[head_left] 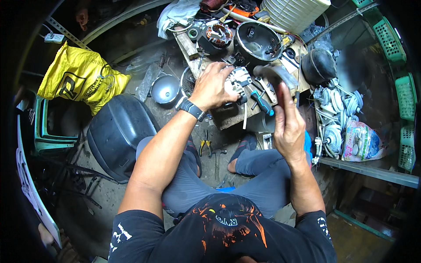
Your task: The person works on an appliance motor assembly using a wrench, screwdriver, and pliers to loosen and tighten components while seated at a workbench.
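In the upper centre of the frame, the left hand (212, 89), with a black watch (191, 108) on its wrist, is holding a metal part (239, 80) above the near edge of the wooden desk (231, 117); its fingers and thumb are closed around the side of this part. The right hand (288, 127) is raised right of the centre, with the fingers nearly straight and the thumb near to them. A grey blurred object (277, 75) is at its fingertips, but I cannot tell whether the hand is holding it. Between the two hands, a blue screwdriver (264, 104) and a wrench (265, 90) lie on the desk. Behind them, toward the top of the frame, there are a round black shell (258, 43) with small pieces inside and a copper coil (219, 34). On the floor, in the middle of the frame, yellow pliers (205, 143) lie beside a hammer (217, 153). At the left, a yellow bag (75, 78) is above a black case (120, 133). At the right, white parts (335, 105) are in a pile.
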A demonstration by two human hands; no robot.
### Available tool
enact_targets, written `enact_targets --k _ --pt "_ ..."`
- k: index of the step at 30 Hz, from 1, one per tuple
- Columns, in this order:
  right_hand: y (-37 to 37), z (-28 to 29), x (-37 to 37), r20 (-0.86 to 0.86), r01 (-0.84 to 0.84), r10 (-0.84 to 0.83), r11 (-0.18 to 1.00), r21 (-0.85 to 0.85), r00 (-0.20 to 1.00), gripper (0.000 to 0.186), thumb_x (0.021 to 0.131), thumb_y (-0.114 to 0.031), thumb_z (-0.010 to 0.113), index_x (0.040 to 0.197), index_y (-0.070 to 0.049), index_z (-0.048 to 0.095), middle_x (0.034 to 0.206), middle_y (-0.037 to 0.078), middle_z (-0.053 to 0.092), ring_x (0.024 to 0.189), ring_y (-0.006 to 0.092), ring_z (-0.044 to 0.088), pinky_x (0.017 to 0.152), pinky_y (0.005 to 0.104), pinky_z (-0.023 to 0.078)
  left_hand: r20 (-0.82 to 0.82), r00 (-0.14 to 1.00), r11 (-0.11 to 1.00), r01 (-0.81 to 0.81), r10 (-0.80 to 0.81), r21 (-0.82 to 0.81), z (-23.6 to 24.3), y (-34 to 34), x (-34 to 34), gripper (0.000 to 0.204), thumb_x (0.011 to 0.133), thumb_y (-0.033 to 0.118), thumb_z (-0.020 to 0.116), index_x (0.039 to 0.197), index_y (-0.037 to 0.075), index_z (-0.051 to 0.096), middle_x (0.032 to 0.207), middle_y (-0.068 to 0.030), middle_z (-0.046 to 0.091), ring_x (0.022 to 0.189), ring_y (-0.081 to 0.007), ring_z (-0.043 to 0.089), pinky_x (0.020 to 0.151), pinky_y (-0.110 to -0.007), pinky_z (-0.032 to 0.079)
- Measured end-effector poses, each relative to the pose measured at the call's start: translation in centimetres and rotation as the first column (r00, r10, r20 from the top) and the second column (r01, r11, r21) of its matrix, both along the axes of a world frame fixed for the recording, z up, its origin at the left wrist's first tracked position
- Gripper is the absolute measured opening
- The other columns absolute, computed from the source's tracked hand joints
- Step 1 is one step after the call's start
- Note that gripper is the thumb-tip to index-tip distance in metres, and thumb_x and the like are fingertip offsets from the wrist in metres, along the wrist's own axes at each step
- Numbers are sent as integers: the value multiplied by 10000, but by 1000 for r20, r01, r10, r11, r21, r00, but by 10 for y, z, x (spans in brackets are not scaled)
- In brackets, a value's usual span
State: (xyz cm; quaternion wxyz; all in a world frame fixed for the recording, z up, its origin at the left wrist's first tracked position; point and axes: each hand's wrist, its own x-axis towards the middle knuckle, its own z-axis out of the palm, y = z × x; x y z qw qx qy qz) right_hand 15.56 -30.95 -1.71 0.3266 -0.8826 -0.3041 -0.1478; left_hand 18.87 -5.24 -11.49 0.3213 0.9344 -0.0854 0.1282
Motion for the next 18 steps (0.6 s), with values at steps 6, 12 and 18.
enact_targets --k 6,12,18 --pt "0 -32 3 -7 -50 49 990 -131 999 642 948 20 658 1543 -186 534 981 152 652 792 377 678 676 461 550 -20 1000 1000 2 -3 -13 4 -4 0 838 673 358 897 1385 8 627 1426 -192 588 1363 -389 516 1174 -469 417" --pt "0 -32 10 -64 -17 14 999 -52 998 511 1018 -11 622 1518 -68 531 1348 245 668 1193 392 699 966 439 564 16 1000 1000 -7 7 -3 2 -5 1 862 662 359 902 1395 21 602 1403 -200 597 1360 -401 518 1171 -476 418" --pt "16 -7 33 -163 26 -19 999 35 986 421 1064 -84 588 1482 -42 557 1245 246 721 1133 392 726 928 411 561 5 998 997 -57 58 -43 -2 -4 1 975 626 355 933 1405 -33 492 1327 -260 606 1321 -425 543 1152 -474 430"
